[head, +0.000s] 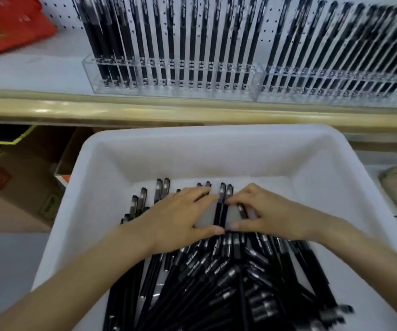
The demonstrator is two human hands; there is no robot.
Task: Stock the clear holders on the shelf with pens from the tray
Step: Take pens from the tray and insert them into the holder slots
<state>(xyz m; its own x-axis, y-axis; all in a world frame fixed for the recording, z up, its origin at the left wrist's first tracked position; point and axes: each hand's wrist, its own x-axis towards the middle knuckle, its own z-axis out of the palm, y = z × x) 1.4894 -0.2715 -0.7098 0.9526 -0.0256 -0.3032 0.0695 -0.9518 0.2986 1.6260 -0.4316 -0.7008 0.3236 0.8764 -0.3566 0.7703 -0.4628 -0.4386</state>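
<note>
Pens (216, 271) crowd near edge of tray (192, 158); left hand (178, 216), right hand (271, 216) grips apart, pressing.

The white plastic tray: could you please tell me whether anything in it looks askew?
The black pens at the near end of the white plastic tray lie heaped criss-cross; nothing looks spilled or damaged.

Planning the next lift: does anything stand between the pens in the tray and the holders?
Nothing visible does. Only the shelf edge lies between the tray and the holders. But the holders already look full of pens.
</note>
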